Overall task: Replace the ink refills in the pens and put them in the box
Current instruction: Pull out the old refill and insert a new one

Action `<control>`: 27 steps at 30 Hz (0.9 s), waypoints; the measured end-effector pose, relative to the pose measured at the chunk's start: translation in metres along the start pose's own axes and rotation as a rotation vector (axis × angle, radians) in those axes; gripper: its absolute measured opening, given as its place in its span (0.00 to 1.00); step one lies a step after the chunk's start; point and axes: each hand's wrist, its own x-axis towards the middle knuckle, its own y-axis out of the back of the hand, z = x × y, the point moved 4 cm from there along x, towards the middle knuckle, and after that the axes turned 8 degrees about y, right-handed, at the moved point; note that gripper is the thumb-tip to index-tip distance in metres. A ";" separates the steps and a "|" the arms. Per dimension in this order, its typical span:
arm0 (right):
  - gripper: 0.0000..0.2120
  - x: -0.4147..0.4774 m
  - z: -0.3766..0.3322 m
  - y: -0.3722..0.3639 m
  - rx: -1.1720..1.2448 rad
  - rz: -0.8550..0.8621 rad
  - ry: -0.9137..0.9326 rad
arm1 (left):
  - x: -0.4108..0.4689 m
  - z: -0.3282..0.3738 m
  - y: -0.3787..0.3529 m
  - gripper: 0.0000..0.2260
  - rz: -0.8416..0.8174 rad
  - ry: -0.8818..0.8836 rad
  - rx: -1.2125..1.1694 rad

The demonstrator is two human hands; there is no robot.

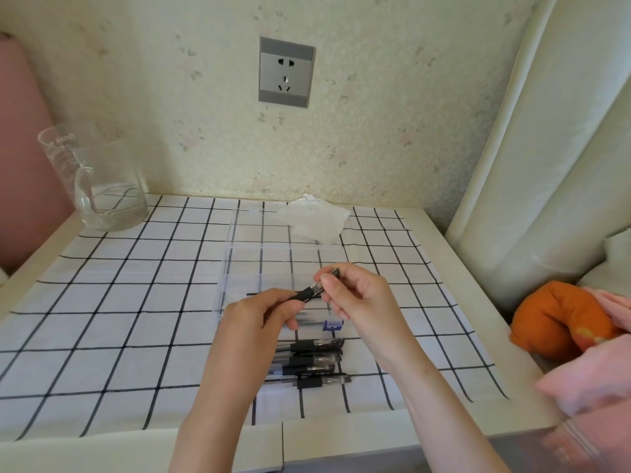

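Note:
I hold one black pen (307, 295) in both hands above the near end of a clear plastic box (239, 254) with a blue latch (333, 325). My left hand (263, 312) grips the pen's black barrel. My right hand (355, 291) pinches its tip end, whose dark point pokes out above the fingers. Several black pens (314, 361) lie in a loose pile on the checked cloth just in front of the box. At least one pen shows inside the box, partly hidden by my hands.
A glass pitcher (102, 186) with a little water stands at the table's back left. A white tissue (314, 218) lies behind the box. An orange cushion (560, 319) and pink fabric (590, 380) lie off the table's right edge. A wall socket (286, 72) is straight ahead.

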 end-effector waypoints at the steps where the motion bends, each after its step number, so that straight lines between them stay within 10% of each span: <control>1: 0.06 0.000 0.000 -0.001 0.005 -0.002 0.000 | -0.001 0.001 0.001 0.10 -0.001 0.004 -0.014; 17: 0.06 0.003 0.008 0.006 0.094 0.017 -0.070 | 0.001 -0.004 -0.001 0.04 -0.025 0.052 0.016; 27: 0.04 0.067 0.008 0.044 -0.179 0.321 -0.005 | 0.003 -0.016 0.012 0.06 0.095 0.083 0.111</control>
